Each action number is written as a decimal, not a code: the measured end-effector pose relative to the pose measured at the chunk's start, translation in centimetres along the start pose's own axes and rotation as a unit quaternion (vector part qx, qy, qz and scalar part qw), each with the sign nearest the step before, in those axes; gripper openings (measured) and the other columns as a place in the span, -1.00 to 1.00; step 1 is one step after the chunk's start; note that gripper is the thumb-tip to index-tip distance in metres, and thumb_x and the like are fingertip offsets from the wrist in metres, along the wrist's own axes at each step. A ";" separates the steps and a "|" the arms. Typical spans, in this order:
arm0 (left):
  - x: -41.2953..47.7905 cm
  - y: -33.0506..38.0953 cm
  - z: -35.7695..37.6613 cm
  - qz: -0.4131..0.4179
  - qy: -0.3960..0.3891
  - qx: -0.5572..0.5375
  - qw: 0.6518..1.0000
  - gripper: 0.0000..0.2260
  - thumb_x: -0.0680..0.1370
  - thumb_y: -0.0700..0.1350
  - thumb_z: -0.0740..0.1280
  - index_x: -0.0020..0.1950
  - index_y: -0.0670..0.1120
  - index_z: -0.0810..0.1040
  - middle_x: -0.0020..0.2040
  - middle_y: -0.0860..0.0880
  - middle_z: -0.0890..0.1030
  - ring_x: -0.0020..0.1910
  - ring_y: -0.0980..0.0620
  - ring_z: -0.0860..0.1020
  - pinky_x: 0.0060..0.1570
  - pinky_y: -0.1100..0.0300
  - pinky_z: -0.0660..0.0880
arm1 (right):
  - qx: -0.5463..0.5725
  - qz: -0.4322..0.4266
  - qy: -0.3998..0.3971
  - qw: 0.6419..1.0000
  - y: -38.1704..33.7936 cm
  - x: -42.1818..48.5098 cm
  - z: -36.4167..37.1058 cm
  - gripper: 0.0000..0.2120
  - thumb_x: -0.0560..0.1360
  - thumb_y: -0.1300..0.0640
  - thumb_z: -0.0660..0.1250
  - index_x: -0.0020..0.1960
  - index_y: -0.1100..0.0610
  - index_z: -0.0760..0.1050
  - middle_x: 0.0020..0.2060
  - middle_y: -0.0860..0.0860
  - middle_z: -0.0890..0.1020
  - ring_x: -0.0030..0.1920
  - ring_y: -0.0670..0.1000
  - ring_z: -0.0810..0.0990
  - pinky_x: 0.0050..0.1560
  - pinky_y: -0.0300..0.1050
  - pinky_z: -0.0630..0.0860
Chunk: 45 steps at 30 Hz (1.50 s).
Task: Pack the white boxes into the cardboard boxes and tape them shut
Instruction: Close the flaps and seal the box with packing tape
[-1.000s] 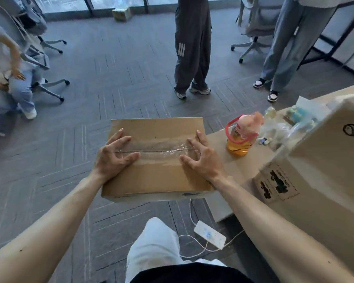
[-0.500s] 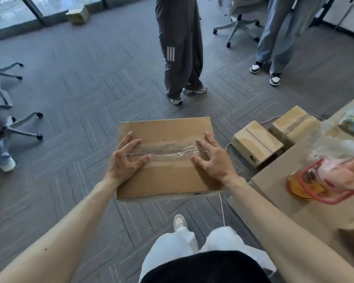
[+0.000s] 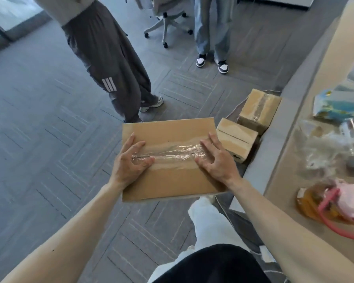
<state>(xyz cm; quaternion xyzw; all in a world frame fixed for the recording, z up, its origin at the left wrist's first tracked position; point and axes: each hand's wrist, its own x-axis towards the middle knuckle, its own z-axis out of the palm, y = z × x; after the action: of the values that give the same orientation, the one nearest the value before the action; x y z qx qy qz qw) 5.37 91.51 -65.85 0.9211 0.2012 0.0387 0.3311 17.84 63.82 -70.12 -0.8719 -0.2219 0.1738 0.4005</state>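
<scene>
Box (image 3: 172,180) is out in front of the person at about waist height, above the floor (image 3: 49,139), lid side up. Its long axis runs left to right, and the tape (image 3: 172,153) runs along that axis over the seam. The left hand (image 3: 129,164) lies on the left end of the tape and the right hand (image 3: 215,162) on the right end. Both are spread, with fingertips pressing down and nothing clasped.

The box looks sealed, so I'd guess it is ready to be set down. If so, a taped box (image 3: 236,142) and a second one (image 3: 258,111) lie on the floor ahead and to the right, against the counter (image 3: 323,64). They sit just past the right hand, so that arm is the nearer.

I cannot see the box's underside or what bears its weight. The white boxes are out of sight, and I see no tape roll. The far ends of the tape are under the palms. Wrinkles and glare make it hard to tell whether the tape lies flat.
</scene>
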 end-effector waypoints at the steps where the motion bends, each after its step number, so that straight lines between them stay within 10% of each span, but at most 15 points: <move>1: 2.4 0.2 0.5 0.002 -0.010 0.002 1.000 -0.44 0.42 0.11 0.51 0.39 0.04 0.50 0.58 0.09 0.20 0.48 0.11 0.24 0.40 0.12 0.20 | 0.007 0.011 0.010 1.000 0.8 1.4 -0.3 -0.36 0.47 -0.20 0.39 0.48 -0.02 0.35 0.57 -0.17 0.09 0.52 -0.03 0.22 0.41 0.12 0.35; 15: 28.8 4.6 13.4 0.070 -0.191 -0.029 0.979 -0.45 0.36 0.08 0.58 0.32 0.06 0.56 0.52 0.22 0.23 0.36 0.41 0.25 0.24 0.59 0.13 | 0.041 0.191 0.093 0.976 12.4 15.5 -5.8 -0.36 0.45 -0.17 0.42 0.47 -0.03 0.38 0.57 -0.20 0.09 0.53 -0.11 0.16 0.41 0.02 0.30; 32: 46.1 -1.5 46.4 0.082 -0.310 -0.052 0.946 -0.43 0.39 0.12 0.54 0.37 0.10 0.51 0.51 0.36 0.15 0.32 0.43 0.24 0.34 0.27 0.23 | 0.047 0.319 0.169 0.932 41.7 26.7 0.3 -0.39 0.44 -0.09 0.47 0.45 -0.05 0.40 0.55 -0.23 0.11 0.39 -0.53 -0.02 0.39 -0.17 0.16; 37: 46.8 -5.3 54.8 0.093 -0.310 -0.059 0.944 -0.44 0.39 0.12 0.54 0.35 0.09 0.51 0.51 0.35 0.15 0.24 0.63 0.18 0.21 0.53 0.14 | 0.031 0.322 0.182 0.929 49.1 27.9 3.2 -0.38 0.44 -0.03 0.50 0.45 -0.03 0.40 0.53 -0.22 0.14 0.48 -0.26 0.13 0.40 -0.21 0.11; 45: 47.3 -9.1 62.6 0.123 -0.296 -0.065 0.945 -0.44 0.39 0.12 0.55 0.34 0.04 0.53 0.54 0.22 0.20 0.26 0.62 0.17 0.29 0.36 0.23 | 0.038 0.319 0.205 0.924 56.7 27.9 7.0 -0.36 0.41 -0.05 0.51 0.44 -0.05 0.41 0.51 -0.23 0.16 0.51 -0.23 0.15 0.49 -0.06 0.17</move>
<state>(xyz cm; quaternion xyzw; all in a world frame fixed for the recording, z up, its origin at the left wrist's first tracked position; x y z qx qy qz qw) 58.34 79.42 -123.18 0.8851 -0.0234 -0.1829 0.4273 51.97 49.99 -121.92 -0.8972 0.1623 0.1179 0.3934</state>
